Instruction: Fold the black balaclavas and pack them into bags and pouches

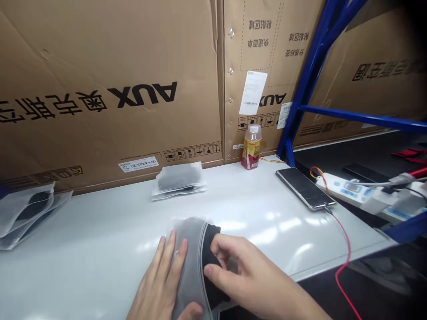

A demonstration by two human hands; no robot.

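Just both hands (243,271) on frosted bag (190,262)

Right in front of you, the cardboard carton (100,53) carries a large upside-down AUX logo (142,95) beside big Chinese characters, plus a white label (138,164) reading 25 and a row of handling symbols (193,153). The next carton (253,58) repeats the AUX logo, with upside-down Chinese markings 粘贴区域, 快递面单 and 分拣标签.
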